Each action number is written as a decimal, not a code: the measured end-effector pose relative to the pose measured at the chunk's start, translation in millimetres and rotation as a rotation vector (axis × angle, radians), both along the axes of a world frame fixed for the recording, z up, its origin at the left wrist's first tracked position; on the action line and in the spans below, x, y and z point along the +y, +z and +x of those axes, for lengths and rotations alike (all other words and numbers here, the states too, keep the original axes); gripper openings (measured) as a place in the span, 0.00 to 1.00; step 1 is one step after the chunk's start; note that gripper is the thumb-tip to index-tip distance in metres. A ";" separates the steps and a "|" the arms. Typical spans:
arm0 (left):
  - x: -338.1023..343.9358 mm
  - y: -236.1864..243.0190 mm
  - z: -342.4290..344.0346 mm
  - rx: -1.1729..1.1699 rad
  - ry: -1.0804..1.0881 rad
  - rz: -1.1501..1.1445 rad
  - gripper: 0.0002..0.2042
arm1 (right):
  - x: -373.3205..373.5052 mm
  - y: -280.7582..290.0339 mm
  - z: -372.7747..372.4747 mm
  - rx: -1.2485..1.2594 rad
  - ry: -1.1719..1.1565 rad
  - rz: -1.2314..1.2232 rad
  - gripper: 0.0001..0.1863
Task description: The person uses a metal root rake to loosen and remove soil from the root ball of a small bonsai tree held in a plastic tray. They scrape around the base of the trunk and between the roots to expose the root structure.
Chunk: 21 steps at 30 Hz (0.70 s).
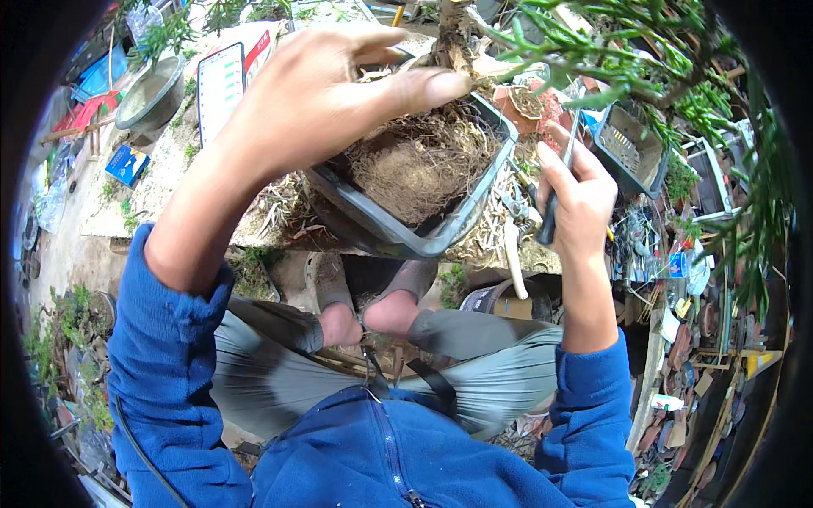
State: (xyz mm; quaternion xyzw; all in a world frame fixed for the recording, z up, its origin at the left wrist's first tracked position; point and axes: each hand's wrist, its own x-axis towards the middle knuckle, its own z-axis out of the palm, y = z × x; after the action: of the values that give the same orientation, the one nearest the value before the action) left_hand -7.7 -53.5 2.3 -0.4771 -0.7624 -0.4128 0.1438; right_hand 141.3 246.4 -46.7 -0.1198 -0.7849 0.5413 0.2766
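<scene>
A grey rectangular plastic pot sits at the table's front edge, holding a tangled brown root mass. From its far side rises a rough tree trunk, with green needle foliage spreading right. My left hand is over the pot's far left part, slightly blurred. Its thumb and fingers are apart, tips close to the trunk, with nothing visible between them. Right of the pot, my right hand is closed round a slim metal tool with a dark handle. The tool points up and away; its tip is hard to make out.
Pliers-like tools and pale wood shavings lie between pot and right hand. Small terracotta pots and a dark basket stand beyond. At left are a phone, a round grey basin and a blue box.
</scene>
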 end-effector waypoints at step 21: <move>55.7 22.3 -32.9 -0.836 0.105 0.143 0.19 | -55.6 -16.1 -29.3 0.077 0.085 -0.540 0.16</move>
State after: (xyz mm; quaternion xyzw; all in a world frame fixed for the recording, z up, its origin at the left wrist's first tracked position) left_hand -40.6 2.1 24.6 -0.2180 -0.7479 -0.6146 -0.1241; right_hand 112.0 190.9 -62.7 -0.1355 -0.6054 0.7462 0.2415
